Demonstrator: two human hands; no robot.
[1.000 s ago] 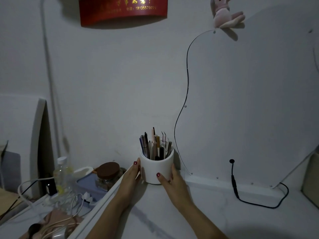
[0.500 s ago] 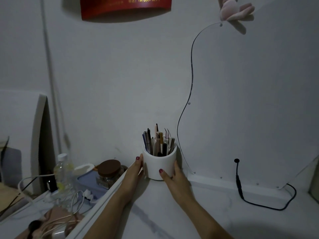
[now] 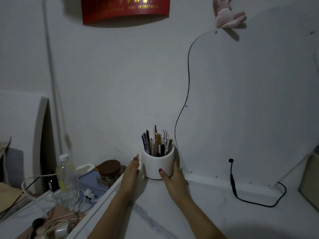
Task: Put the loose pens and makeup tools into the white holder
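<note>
My right hand curls its fingers round the one white holder, which stands upright on the table at the wall. My left hand lies flat, fingers straight, just beside it. About a dozen pens and makeup tools stand inside.

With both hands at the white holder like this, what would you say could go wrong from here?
1. The white holder is packed with tall pens and makeup tools rising well above its rim; a tilt or jolt might spill them.
2. Only the right hand curls round it; the left hand lies straight alongside, so it might slip.
3. It stands near the desk's left edge, above the cluttered lower surface.
</note>
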